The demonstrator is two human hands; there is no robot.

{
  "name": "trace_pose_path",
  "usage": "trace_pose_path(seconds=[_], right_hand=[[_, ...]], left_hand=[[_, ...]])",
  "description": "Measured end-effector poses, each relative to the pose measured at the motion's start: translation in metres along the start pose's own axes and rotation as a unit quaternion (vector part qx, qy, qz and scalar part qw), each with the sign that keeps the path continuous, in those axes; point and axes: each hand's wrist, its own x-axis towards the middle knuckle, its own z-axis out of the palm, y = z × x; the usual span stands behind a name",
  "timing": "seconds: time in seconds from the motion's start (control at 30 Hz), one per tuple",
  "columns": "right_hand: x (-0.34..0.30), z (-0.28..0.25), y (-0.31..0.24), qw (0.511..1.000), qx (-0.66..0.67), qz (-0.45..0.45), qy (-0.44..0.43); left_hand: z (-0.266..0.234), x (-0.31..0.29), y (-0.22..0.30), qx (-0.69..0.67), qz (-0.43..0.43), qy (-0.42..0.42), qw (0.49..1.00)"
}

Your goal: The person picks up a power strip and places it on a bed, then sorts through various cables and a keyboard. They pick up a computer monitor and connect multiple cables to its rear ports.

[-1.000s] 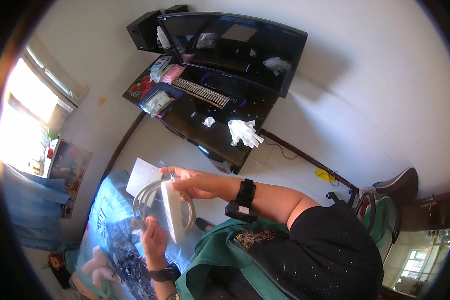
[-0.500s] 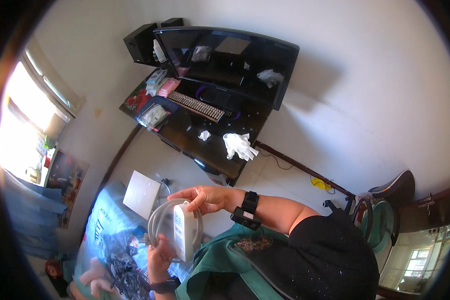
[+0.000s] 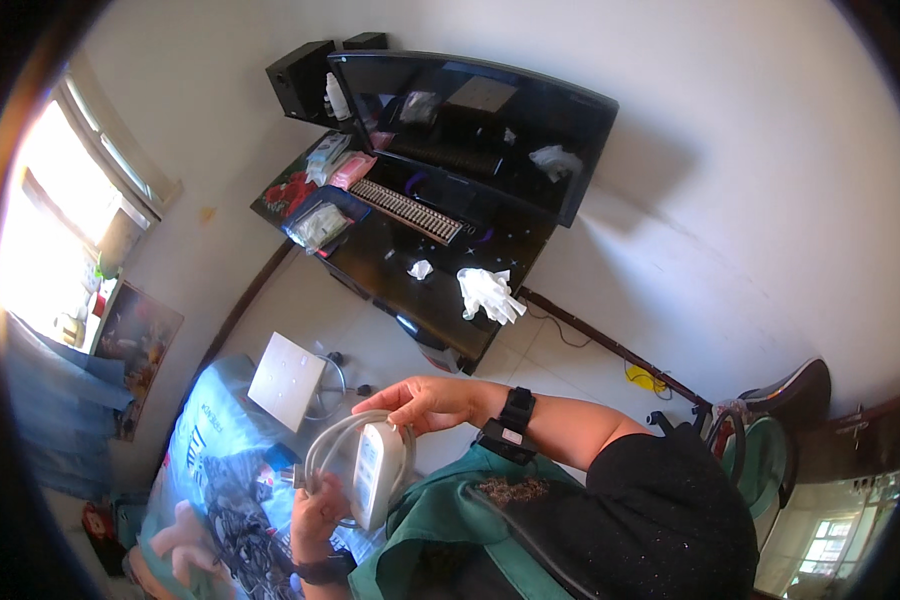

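Observation:
A white power strip [image 3: 372, 478] is held up in front of my body, its pale cord [image 3: 332, 446] wound in loops around it. My right hand [image 3: 432, 402] is closed on the strip's upper end and the cord loops, thumb on the near side. Lower down, my left hand [image 3: 319, 508] has its fingers wrapped around the cord loops beside the strip. The cord's plug [image 3: 292, 477] sticks out just above my left hand. Parts of the left fingers are hidden by the cord.
A black desk [image 3: 425, 305] holds a monitor [image 3: 480, 125], a keyboard [image 3: 407, 212], crumpled white tissue [image 3: 490, 294] and packets. A white square panel [image 3: 286, 380] with a cable stands beside the bed [image 3: 205, 425], where dark clothing lies. A green chair [image 3: 765, 465] stands at right.
The view has shifted slightly, so the room appears a little to the right. Both hands keep their hold on the power strip and cord; the plug shows more plainly.

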Motion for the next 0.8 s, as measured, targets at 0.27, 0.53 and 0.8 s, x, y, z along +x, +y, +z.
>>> trace_pose_path(seconds=[0.27, 0.53, 0.8], right_hand=[[-0.001, 0.003, 0.006, 0.998, -0.051, 0.017, 0.040], [-0.006, 0.000, 0.011, 0.967, -0.159, -0.007, 0.198], [0.012, 0.004, 0.037, 0.861, -0.425, -0.055, 0.275]], left_hand=[[-0.007, -0.004, -0.012, 0.099, 0.040, -0.057, 0.993], [0.005, -0.003, -0.015, 0.085, -0.060, -0.063, 0.993], [-0.002, -0.022, -0.042, -0.048, -0.084, -0.001, 0.995]])
